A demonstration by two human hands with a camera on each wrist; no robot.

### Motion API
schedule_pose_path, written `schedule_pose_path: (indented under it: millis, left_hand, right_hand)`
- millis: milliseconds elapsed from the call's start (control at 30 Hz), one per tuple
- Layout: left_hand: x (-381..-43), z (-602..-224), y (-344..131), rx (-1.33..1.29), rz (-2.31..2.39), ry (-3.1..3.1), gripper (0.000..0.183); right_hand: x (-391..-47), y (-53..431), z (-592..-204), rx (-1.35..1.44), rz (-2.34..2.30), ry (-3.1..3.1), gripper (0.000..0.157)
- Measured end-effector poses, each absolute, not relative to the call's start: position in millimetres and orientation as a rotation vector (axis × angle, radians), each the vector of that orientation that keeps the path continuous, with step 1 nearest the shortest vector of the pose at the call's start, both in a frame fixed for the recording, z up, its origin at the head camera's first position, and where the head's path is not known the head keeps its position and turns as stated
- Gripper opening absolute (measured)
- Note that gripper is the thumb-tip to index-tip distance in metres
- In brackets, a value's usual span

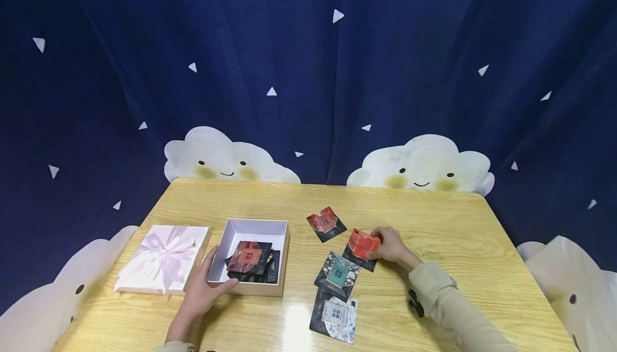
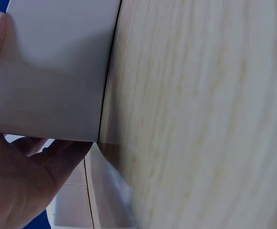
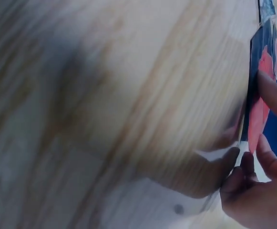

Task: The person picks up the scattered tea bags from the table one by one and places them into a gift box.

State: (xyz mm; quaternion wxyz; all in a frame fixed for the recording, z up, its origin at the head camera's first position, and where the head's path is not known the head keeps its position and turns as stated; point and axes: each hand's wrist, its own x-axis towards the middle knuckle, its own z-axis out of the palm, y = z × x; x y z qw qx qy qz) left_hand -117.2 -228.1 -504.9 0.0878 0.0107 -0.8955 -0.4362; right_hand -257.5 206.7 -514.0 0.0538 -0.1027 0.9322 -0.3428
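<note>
My left hand (image 1: 200,289) holds the near left corner of an open white box (image 1: 281,287), thumb along the front wall and fingers on the left side. In the left wrist view the box's pale outer wall (image 2: 57,71) stands between thumb and fingers. Inside the box lies a loose pile of flat square sachets, a red-and-black one (image 1: 246,258) on top. My right hand (image 1: 389,245) pinches the right edge of another red-and-black sachet (image 1: 355,258) on the table. The right wrist view shows this sachet (image 3: 256,107) edge-on, with the fingertips at its edge.
A pink-white lid (image 1: 144,274) with a ribbon bow lies left of the box. Around the held sachet are a red-and-black sachet (image 1: 323,223) behind, a green-labelled one (image 1: 332,282) and a white-labelled one (image 1: 332,320) nearer. A dark blue curtain (image 1: 308,73) hangs behind the wooden table (image 1: 434,218).
</note>
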Motion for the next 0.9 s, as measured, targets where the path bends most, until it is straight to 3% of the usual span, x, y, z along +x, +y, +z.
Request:
schedule_pose_path:
  millis: [200,467,900]
  left_hand:
    - [-117.0,-505.4,-227.6,0.031,-1.336,-2.660,0.093]
    - [-116.6,-504.5,-227.5,0.037,-1.328,-2.661,0.093]
    - [-116.7,-503.2,-226.9,0.035,-1.348,-2.653,0.093]
  right_hand:
    - [-257.2,207.1,-511.9,-0.179,-1.257,2.742,0.048]
    - [-258.0,213.6,-497.8,-0.055,-1.533,2.579,0.031]
    - [-260.0,219.0,-489.6,0.010,-1.679,2.421,0.034]
